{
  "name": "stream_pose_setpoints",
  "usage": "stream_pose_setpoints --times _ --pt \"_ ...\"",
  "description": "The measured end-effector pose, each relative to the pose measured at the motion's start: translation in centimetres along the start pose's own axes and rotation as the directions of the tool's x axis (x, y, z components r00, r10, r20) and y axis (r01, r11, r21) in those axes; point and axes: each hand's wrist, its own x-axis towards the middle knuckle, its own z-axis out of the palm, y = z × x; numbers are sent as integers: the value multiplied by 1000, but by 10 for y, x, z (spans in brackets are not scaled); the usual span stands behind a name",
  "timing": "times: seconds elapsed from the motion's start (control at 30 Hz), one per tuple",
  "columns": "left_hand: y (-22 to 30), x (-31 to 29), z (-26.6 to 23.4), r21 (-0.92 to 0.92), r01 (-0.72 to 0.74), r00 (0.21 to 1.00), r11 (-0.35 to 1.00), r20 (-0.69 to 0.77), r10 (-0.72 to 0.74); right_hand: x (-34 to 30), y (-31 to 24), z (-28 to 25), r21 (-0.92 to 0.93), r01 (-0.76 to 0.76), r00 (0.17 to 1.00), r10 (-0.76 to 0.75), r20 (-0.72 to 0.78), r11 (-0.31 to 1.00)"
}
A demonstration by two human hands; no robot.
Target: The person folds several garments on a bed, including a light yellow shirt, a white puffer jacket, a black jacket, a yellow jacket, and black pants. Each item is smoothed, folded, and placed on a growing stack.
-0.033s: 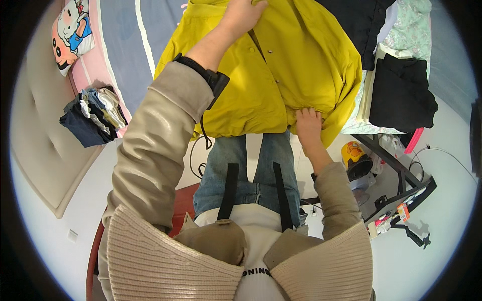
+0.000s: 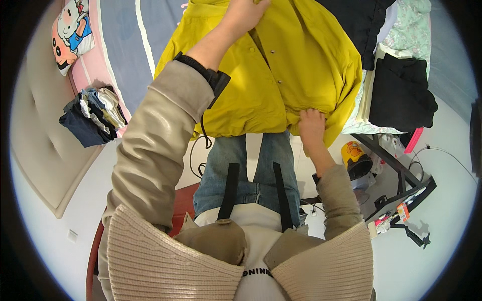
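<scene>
A yellow jacket [image 2: 316, 55] with snap buttons down its front lies spread over the near side of the bed, its gathered hem toward me. At the top of the view my left hand [image 2: 246, 14] reaches across the jacket, its fingers closed on the fabric by the front opening and partly cut off by the picture's edge. Closer to me, my right hand [image 2: 312, 123] has its fingers curled over the hem, right of the front opening. A dark cord hangs from the hem at the left.
The striped bed [image 2: 123, 50] extends left, with a cartoon cushion [image 2: 75, 35] and a stack of folded clothes [image 2: 95, 115]. Folded black clothing [image 2: 401, 93] lies at the right on a floral cloth. Below it are a yellow container [image 2: 355, 158] and a black metal frame [image 2: 396, 175].
My right hand has shifted slightly to the right along the hem. The fabric by the front opening has moved a little with it. My left hand is almost still.
</scene>
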Motion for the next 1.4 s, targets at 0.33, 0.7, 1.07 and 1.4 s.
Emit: stream_pose_setpoints --times 0.33,0.7,1.07,1.4 --pt "4 -12 -31 83 -39 989 996 -142 50 -42 6 -109 508 246 968 -181 -175 826" --pt "-49 -96 5 471 -235 967 850 29 252 -56 6 -59 481 -387 816 535 -219 787" --pt "-42 -135 20 282 -34 999 959 7 33 -49 111 -67 640 -562 756 639 140 525" --pt "-44 -174 -6 98 150 989 984 -24 -149 -38 69 -346 959 -23 820 554 -143 282"
